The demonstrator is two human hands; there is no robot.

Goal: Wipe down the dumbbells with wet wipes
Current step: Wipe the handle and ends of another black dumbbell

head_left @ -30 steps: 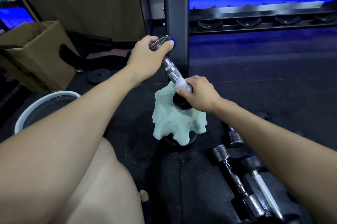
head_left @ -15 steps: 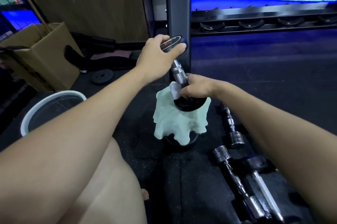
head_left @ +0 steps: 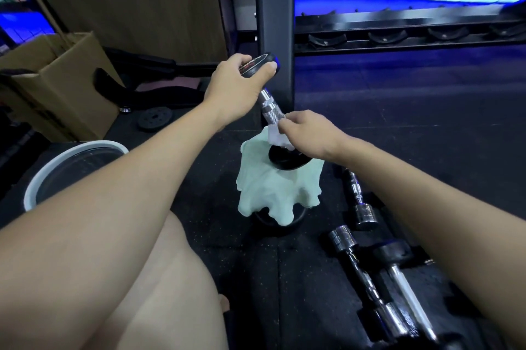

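- Head view: dumbbell [head_left: 270, 106], long axis tilted, upper black head leaning up-left, lower head resting on pale green cloth [head_left: 273, 193] draped over a dark object on the floor.
- Left hand [head_left: 236, 85]: fingers curled round upper head.
- Right hand [head_left: 307, 133]: pinches white wet wipe [head_left: 274, 134] against knurled handle.
- Chrome dumbbells [head_left: 361, 207] lie on floor, right.

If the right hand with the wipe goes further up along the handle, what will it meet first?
Probably the left hand, which grips the upper black head of the dumbbell. Between it and the right hand with the wet wipe only bare knurled handle shows.
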